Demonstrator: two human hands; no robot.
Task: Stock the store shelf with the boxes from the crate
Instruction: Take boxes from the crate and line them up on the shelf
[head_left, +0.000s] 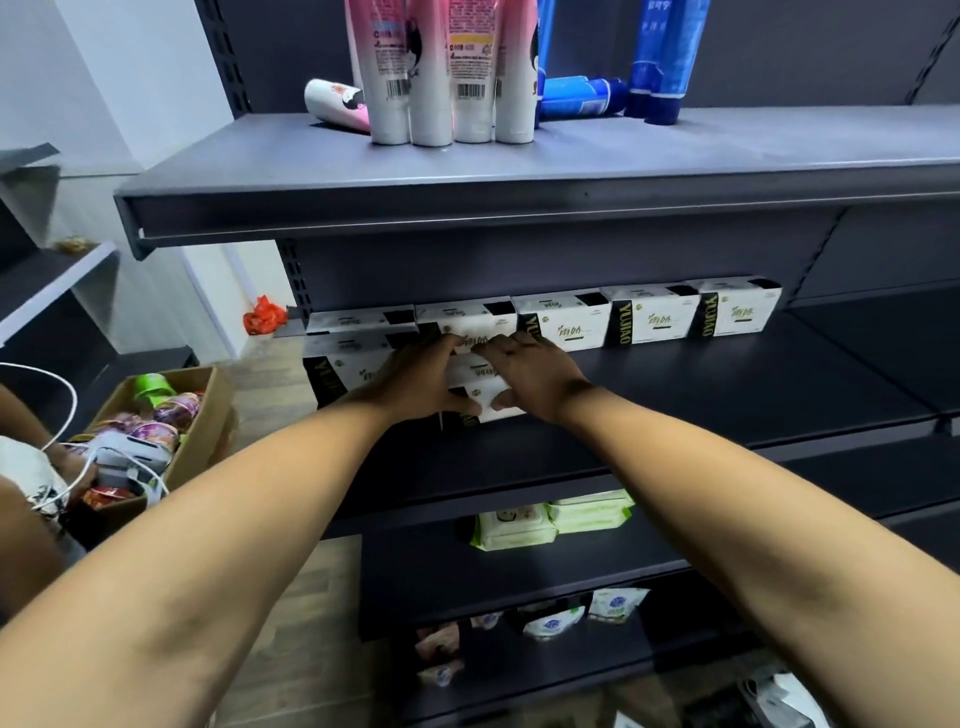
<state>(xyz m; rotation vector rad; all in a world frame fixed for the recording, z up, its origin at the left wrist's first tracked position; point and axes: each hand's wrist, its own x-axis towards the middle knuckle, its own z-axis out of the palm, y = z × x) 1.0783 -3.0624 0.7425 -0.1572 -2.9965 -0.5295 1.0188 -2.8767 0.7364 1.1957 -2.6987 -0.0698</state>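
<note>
A row of white boxes with black bands lines the back of the dark middle shelf (727, 395); one of them stands at centre right (649, 319). In front of the row, near the shelf's left end, both hands hold another white box (485, 392). My left hand (421, 379) grips its left side, thumb at the front edge. My right hand (530, 376) grips its right side, fingers over the top. A further white box (343, 369) sits just left of the held one. The crate is not in view.
Pink-and-white bottles (431, 73) and blue tubes (660, 57) stand on the top shelf. Green wipe packs (550, 522) lie on the shelf below. A cardboard box of colourful packets (171, 415) sits on the floor at left, beside another person's arm and white cables.
</note>
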